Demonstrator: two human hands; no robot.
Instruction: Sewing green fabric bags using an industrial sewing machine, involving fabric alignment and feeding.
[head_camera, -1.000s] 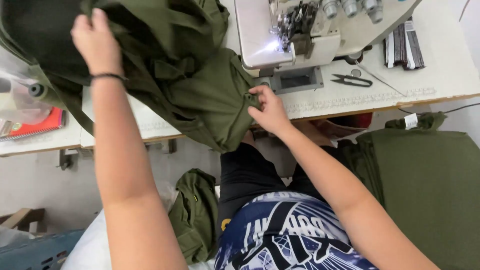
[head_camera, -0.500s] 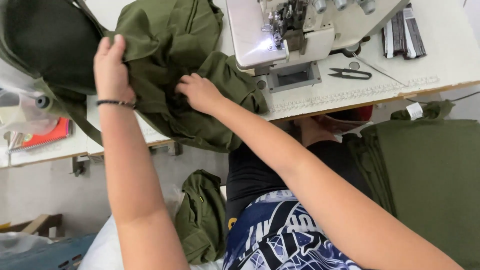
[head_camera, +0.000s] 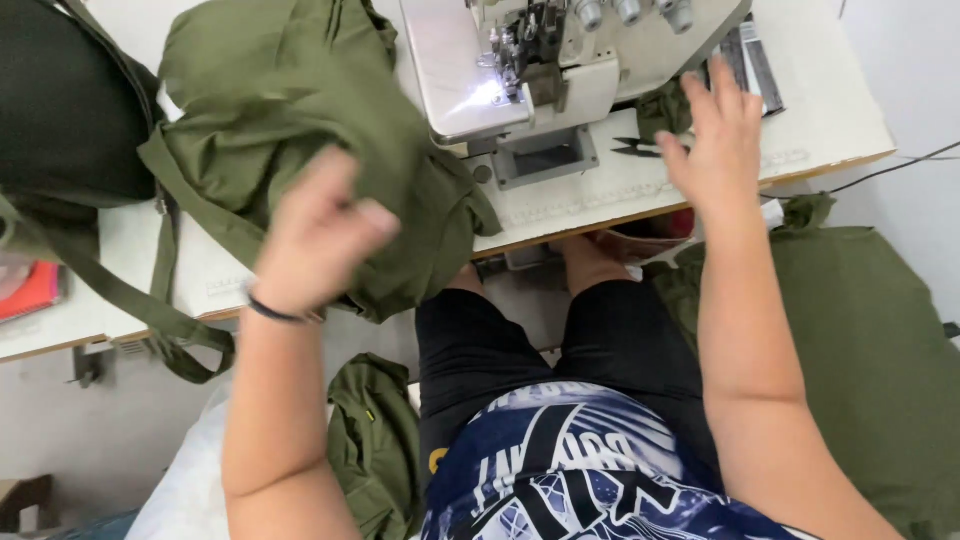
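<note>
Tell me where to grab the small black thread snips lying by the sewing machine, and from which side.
Take the thread snips at the looped handle end, which seems to point right, toward the open right hand. Come from the right and above: they lie flat on the table, and the sewing machine blocks the left.

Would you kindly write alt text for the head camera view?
A seated person's left hand hovers over olive green fabric heaped on a white table, while the open right hand reaches near small snips beside a lit sewing machine.

bright even light, lamp glare on the sewing machine (head_camera: 500, 95), left hand (head_camera: 315, 235) motion-blurred.
</note>
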